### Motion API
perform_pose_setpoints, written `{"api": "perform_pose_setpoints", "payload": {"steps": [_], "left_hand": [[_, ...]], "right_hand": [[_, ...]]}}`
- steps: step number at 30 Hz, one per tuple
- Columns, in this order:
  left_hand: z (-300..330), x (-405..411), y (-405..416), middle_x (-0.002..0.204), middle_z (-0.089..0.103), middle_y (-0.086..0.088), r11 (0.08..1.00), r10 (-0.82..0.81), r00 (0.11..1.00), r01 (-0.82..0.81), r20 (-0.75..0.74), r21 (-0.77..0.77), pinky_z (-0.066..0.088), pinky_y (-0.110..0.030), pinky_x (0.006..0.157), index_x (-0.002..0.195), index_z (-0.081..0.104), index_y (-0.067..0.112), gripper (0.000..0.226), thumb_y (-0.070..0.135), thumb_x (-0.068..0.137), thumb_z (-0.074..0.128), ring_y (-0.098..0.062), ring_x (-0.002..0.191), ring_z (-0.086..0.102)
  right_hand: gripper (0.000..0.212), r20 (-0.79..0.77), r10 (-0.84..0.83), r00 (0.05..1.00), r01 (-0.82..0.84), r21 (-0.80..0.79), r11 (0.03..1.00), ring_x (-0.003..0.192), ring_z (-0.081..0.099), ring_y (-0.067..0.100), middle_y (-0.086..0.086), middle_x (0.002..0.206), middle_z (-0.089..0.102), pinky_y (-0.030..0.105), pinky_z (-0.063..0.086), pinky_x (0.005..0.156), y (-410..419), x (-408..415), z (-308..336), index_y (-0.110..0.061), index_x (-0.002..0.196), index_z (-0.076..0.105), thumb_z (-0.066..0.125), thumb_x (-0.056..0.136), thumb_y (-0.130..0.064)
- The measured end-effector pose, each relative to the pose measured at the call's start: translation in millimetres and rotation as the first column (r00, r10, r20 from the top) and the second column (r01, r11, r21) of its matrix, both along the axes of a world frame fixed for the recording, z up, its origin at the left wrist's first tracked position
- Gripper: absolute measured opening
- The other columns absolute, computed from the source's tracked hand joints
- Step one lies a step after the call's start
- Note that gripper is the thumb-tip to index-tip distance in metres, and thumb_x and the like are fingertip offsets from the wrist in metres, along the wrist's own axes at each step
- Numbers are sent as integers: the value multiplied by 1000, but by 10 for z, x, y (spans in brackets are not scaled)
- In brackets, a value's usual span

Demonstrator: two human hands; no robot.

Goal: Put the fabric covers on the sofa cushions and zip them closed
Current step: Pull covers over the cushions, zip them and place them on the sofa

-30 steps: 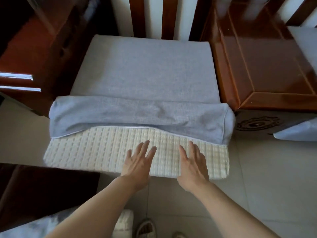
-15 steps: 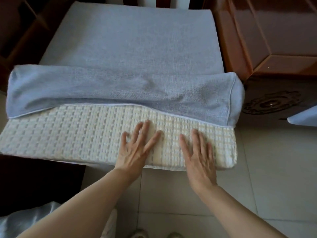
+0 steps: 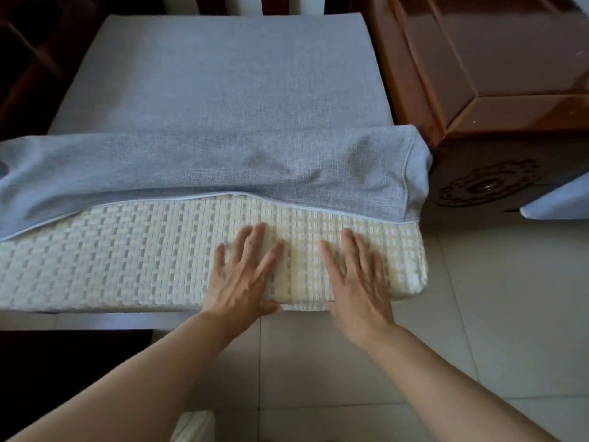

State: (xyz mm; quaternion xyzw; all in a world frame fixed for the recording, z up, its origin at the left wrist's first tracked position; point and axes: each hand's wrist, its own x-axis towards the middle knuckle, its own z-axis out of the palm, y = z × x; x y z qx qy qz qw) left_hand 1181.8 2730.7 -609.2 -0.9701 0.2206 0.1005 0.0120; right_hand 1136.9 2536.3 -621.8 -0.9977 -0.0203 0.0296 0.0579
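**Cushion half-sleeved, cover's open edge just beyond both hands**

Cushion (image 3: 127,263), a wide slab with a cream woven face, lies with its long axis running left to right across the view, its far part resting on the seat and its near edge overhanging the tiled floor (image 3: 478,330). Most of it sits inside the grey fabric cover (image 3: 207,90), which bunches into a thick roll across the width; the cover's white-piped open edge (image 3: 287,202) crosses just beyond the fingertips, dipping nearer at the right end. A polished wooden side table (image 3: 478,74) stands close against the right corner of the roll.

Both hands lie flat on the bare woven strip, toward its right half, fingers straight and spread, gripping nothing. The right hand (image 3: 357,275) is the one nearer the cover's corner; the left hand (image 3: 242,272) lies near the cushion's middle. By my reading, the next pull must bring that edge toward the person, so each hand has to reach forward, away from the body, to catch it.
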Motion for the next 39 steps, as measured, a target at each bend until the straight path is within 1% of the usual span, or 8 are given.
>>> {"api": "perform_pose_setpoints", "payload": {"steps": [3,7,14,17,25,30,34,39], "left_hand": [[163,139,-176,150,32,-8,999,-7,999,9,42,-39,26,-56,106,140,39,14,77,65,82,32,-27,135,32],[183,454,-606,158,6,6,996,27,998,-21,62,-87,2,-45,115,150,8,22,58,37,98,28,-17,144,7],[-26,798,-797,101,60,-9,980,24,937,47,350,-194,44,-39,69,99,65,9,25,0,77,56,-29,90,56],[54,833,-887,78,57,-10,982,20,911,60,411,-182,38,-33,58,77,62,9,26,6,78,36,-29,71,55],[61,114,-932,71,43,4,954,-44,986,88,159,-288,31,-28,67,84,39,21,32,19,83,7,-17,66,39],[-60,-299,-1139,70,54,2,951,-142,966,194,215,-242,38,-31,55,81,50,19,13,27,77,40,-22,63,54],[-120,-414,-1256,73,53,1,952,-261,942,287,210,-106,37,-29,52,84,44,20,52,28,48,80,-21,64,54],[-131,-495,-1392,68,50,1,960,-238,922,272,304,-73,27,-26,50,81,44,18,58,1,36,77,-20,58,51]], "right_hand": [[82,35,-81,996,79,59,995,135,34,38,21,147,35,51,28,107,-101,115,85,-6,137,44,77,69,-39],[73,88,-156,984,150,69,986,140,26,32,17,150,31,47,20,114,-284,477,87,-4,143,34,66,83,-32],[24,399,-230,888,181,156,971,78,55,35,15,84,56,40,48,70,-436,885,-31,-4,87,65,53,70,9],[34,437,-205,876,147,163,976,67,55,32,15,71,54,36,46,58,-459,1003,15,-5,69,60,26,69,-2],[27,459,-71,886,27,102,994,67,47,27,5,67,49,36,30,67,-727,220,-127,-12,71,50,27,67,0],[29,327,17,945,-48,88,995,77,39,22,2,78,53,37,36,65,-1037,-265,-104,-14,81,54,45,64,7],[35,201,84,976,-123,190,974,84,40,21,1,90,48,32,40,73,-1093,-437,-38,-16,92,47,57,65,3],[30,302,135,944,-187,148,971,77,36,21,6,79,46,30,37,49,-1127,-414,-72,-10,78,49,43,62,15]]}}
